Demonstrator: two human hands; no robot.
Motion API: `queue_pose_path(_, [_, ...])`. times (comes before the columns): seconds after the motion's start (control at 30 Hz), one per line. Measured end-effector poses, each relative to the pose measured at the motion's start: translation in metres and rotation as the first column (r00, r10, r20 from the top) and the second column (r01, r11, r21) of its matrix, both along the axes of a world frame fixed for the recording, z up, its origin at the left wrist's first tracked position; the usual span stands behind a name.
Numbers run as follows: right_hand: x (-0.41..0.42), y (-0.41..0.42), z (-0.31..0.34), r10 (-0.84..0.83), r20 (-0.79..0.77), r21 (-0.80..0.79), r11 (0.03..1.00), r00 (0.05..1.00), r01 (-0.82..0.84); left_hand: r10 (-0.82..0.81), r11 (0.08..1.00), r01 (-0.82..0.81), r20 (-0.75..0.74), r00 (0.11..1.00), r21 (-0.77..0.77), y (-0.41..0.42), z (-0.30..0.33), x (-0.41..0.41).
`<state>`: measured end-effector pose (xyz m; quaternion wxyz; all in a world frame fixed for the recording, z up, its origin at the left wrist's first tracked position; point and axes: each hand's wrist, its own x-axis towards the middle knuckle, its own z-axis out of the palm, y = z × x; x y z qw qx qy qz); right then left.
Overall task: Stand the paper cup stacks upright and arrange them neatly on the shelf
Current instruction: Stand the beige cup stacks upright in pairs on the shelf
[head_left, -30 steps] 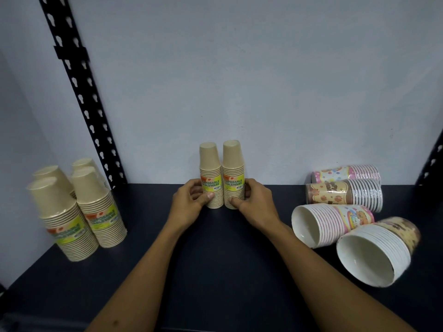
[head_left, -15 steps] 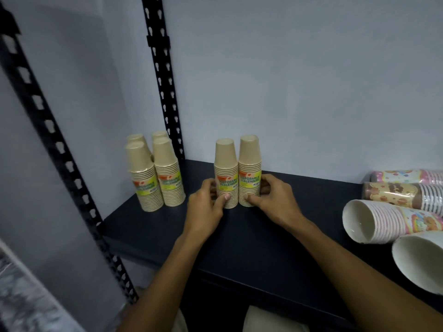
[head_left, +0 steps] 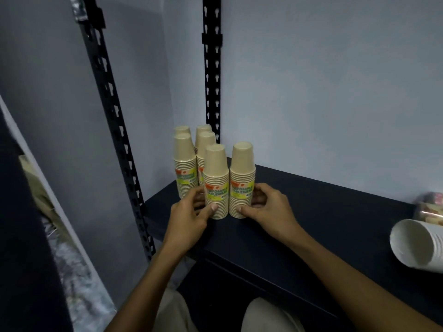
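Note:
Two tan paper cup stacks stand upright side by side near the left end of the dark shelf. My left hand grips the left stack low down, thumb on its front. My right hand grips the right stack the same way. Just behind them, in the back left corner, stand several more tan stacks, upright and close together. At the right edge a white-lined stack lies on its side, open end facing me, with a patterned stack lying behind it.
A black perforated upright runs up the back corner and another stands at the shelf's front left. The grey wall closes the back. A dark panel fills the left foreground. My knees show below the shelf's front edge.
Both hands have slid the pair of tan stacks leftward along the shelf, up against the corner group. The view has swung left, so most of the lying stacks have left the frame.

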<state>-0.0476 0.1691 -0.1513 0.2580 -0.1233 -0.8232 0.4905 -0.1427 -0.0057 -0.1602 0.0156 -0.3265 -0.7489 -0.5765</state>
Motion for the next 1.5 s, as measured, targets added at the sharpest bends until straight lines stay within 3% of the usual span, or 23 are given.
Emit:
queue_pose_path(0.5, [-0.044,-0.026,0.006,0.173,0.026,0.029,0.984,0.985,-0.174,0.013,0.999,-0.013,0.002,1.000,-0.037,-0.057,0.005,-0.031])
queue_pose_path(1.13, [-0.045,-0.026,0.001,0.177,-0.011,-0.094,0.980,0.984,-0.178,0.080,0.996,-0.081,-0.064,0.995,-0.024,-0.048,-0.007,-0.037])
queue_pose_path(1.5, [-0.046,-0.027,0.000,0.172,-0.015,-0.079,0.982,0.985,-0.172,0.173,0.984,-0.179,-0.143,0.975,-0.027,-0.043,-0.017,-0.036])
